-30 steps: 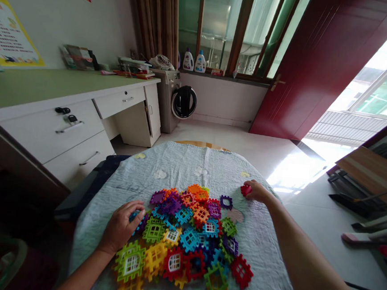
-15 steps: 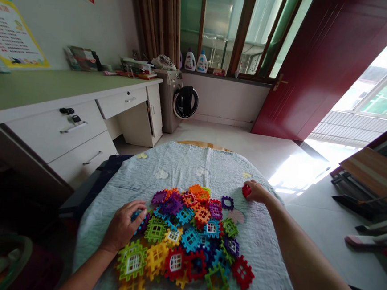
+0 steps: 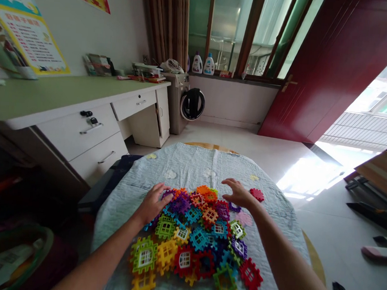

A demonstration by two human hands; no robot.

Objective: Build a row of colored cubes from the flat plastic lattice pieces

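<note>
A pile of colourful plastic window-shaped building blocks point(image 3: 199, 238) covers the near half of a round table with a pale blue cloth point(image 3: 191, 167). My left hand point(image 3: 155, 201) hovers at the pile's far left, fingers spread, close to a purple block point(image 3: 179, 203). Over the far right side of the pile is my right hand point(image 3: 237, 194), empty, thumb and fingers apart. A dark purple block point(image 3: 234, 207) shows partly under that hand. One red block point(image 3: 257, 194) lies alone on the cloth, right of my right hand.
A green-topped desk point(image 3: 66, 95) with white drawers stands along the left. Behind the table are a washing machine point(image 3: 179, 103) with its door open and a dark red door point(image 3: 296, 72). A bin point(image 3: 46, 249) sits low at the left.
My right hand has released the red block on the cloth and moved left to the pile. My left hand has shifted towards the pile's far edge. The camera view has turned slightly left.
</note>
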